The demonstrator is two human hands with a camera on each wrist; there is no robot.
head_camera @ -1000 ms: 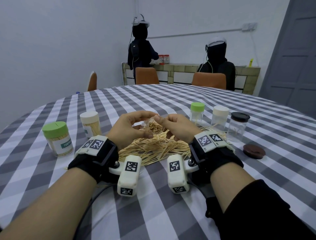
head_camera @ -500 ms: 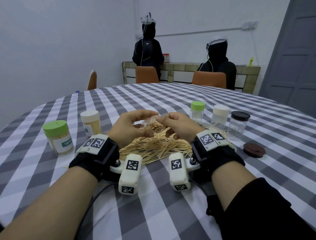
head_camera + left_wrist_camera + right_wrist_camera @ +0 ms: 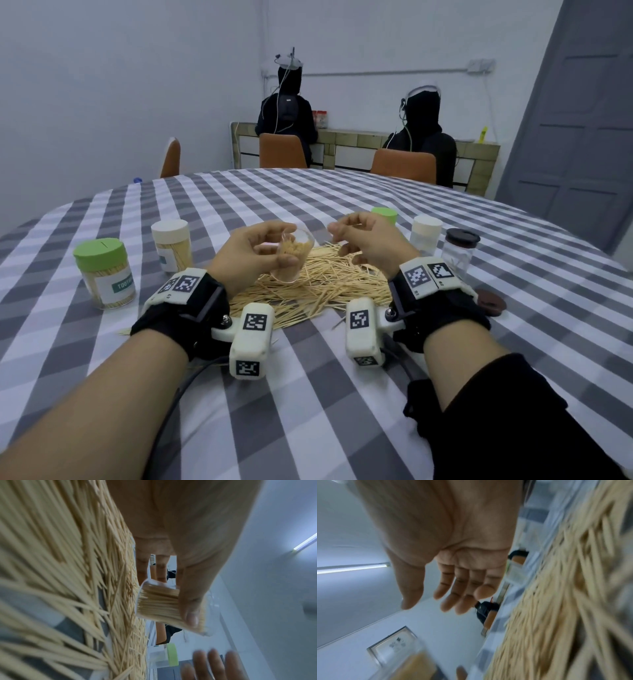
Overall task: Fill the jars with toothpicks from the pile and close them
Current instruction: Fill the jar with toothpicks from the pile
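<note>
My left hand grips a clear, lidless jar packed with toothpicks, tilted above the pile of toothpicks on the checked table. The left wrist view shows the same jar with my thumb across it. My right hand hovers to the jar's right, apart from it, fingers loosely bent and holding nothing; the right wrist view shows my right hand with an empty palm. A brown lid lies on the table at the right.
Two closed, filled jars stand at the left: a green-lidded one and a white-lidded one. Right of the pile stand green-lidded, white-lidded and dark-lidded jars. Two people sit at a far counter.
My right hand has drawn back to the right from the jar's mouth. The left hand keeps hold of the jar, now seen clearly.
</note>
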